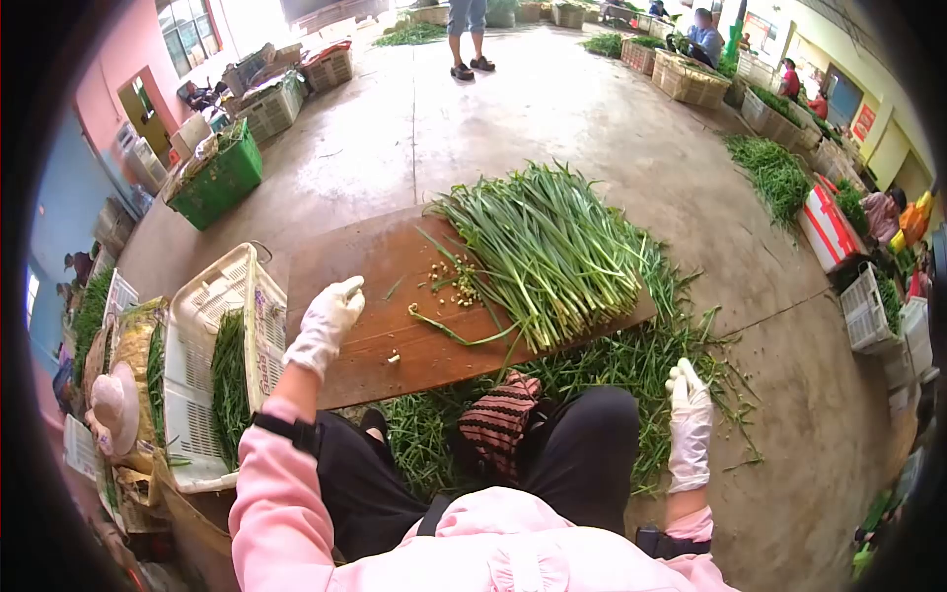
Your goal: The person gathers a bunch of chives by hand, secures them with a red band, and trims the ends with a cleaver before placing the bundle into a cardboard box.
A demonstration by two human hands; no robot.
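Observation:
My left hand (330, 318), in a white glove, hovers over the left part of a brown wooden board (365, 345). Its fingers are curled together, and nothing shows in them. Out to the right of my knee, my right hand (689, 395), also gloved, is held with its fingers loosely stretched and nothing visible in it. A broad pile of long green stalks with pale ends, like garlic chives (552, 257), covers the right half of the board. One loose stalk (459, 338) and small yellowish trimmings (456, 281) lie beside the pile.
A white plastic crate (202, 345) with green stalks (231, 385) stands at my left. Loose greens (641, 424) cover the floor under the board and around my legs. A green bin (219, 178) sits further left. A person (467, 39) stands ahead; crates (691, 79) line the right side.

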